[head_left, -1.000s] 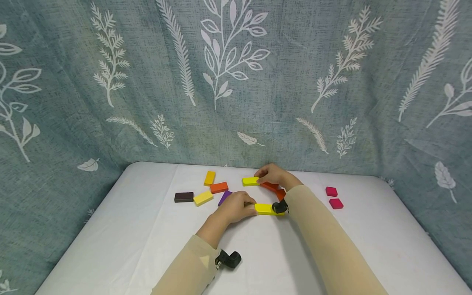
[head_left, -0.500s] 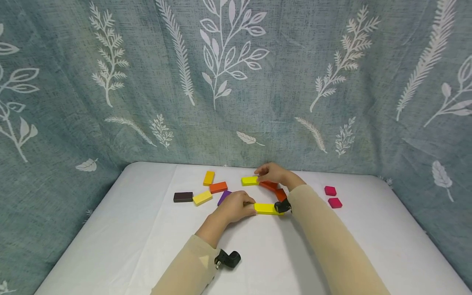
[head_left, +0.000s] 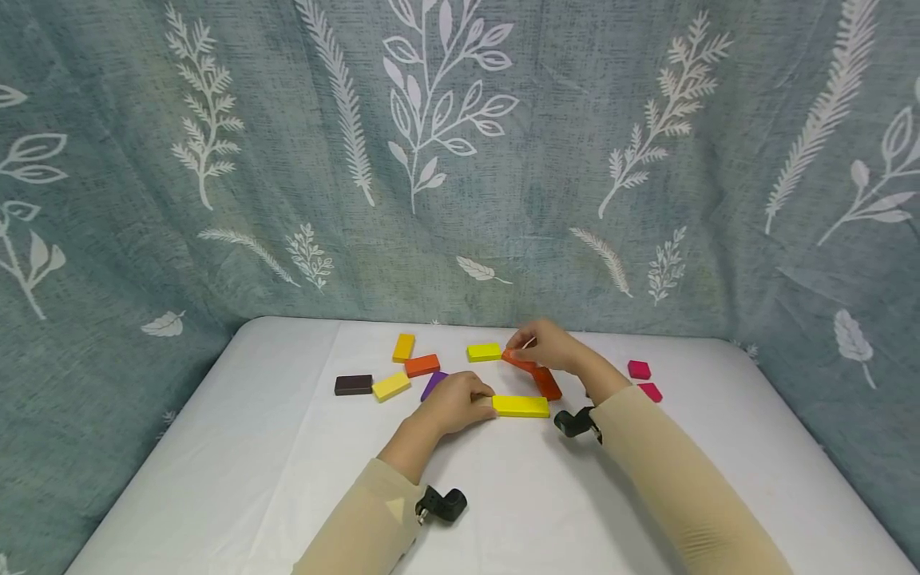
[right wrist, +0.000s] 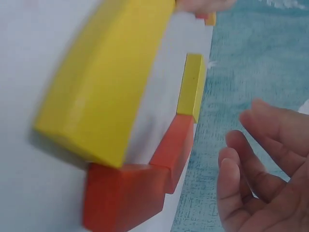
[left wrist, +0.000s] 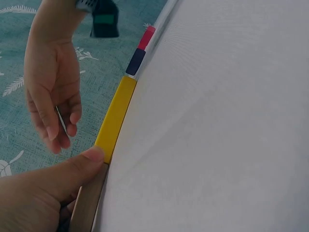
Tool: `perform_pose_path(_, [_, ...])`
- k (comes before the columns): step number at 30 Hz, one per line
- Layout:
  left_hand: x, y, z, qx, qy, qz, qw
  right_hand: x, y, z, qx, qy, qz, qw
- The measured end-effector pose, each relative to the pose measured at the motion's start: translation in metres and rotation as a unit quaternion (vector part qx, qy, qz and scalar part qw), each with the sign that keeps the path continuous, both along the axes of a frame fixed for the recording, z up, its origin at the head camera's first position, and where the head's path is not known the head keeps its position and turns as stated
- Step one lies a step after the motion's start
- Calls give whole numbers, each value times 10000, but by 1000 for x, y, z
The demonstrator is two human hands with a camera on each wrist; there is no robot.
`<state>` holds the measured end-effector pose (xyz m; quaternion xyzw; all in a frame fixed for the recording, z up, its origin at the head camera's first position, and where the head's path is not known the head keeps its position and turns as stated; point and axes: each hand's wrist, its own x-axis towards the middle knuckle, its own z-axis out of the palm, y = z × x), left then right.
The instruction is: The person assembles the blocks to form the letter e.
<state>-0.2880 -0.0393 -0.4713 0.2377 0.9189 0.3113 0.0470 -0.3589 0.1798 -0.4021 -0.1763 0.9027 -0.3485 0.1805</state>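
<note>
My left hand pinches a plain wooden block between thumb and fingers. The thumb tip lies right at the joint where this block meets a long yellow block. Most of the wooden block is hidden by the hand in the head view. My right hand hovers with loosely bent fingers, holding nothing, above an orange block. That block runs from the end of a lime-yellow block to a second orange block, which reaches down to the yellow one.
Left of the hands lie a purple block, an orange block, a pale yellow block, an amber block and a dark brown block. Two crimson pieces, one the farther piece, lie right. A patterned curtain hangs behind.
My right hand has drawn back to the right from the lime-yellow block, baring more of the orange blocks and the yellow block's right end. My left hand keeps its place.
</note>
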Motion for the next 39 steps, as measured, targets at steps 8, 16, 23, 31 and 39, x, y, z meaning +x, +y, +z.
perform_pose_path(8, [0,0,0,57,-3,50,10000,29,6,-7,292,160,-24,9994])
perform_pose_path(16, [-1,1,-1,101,-64,82,9999,49,9,-16,348,296,355,9983])
perform_pose_path(23, [0,1,-1,126,-115,138,9998,54,5,-26,583,376,344,9970])
perform_pose_path(31, [0,1,1,203,-242,176,9993,55,2,-30,574,283,212,9977])
perform_pose_path(39, [0,3,1,137,-198,162,9996,58,2,-31,580,405,248,9972])
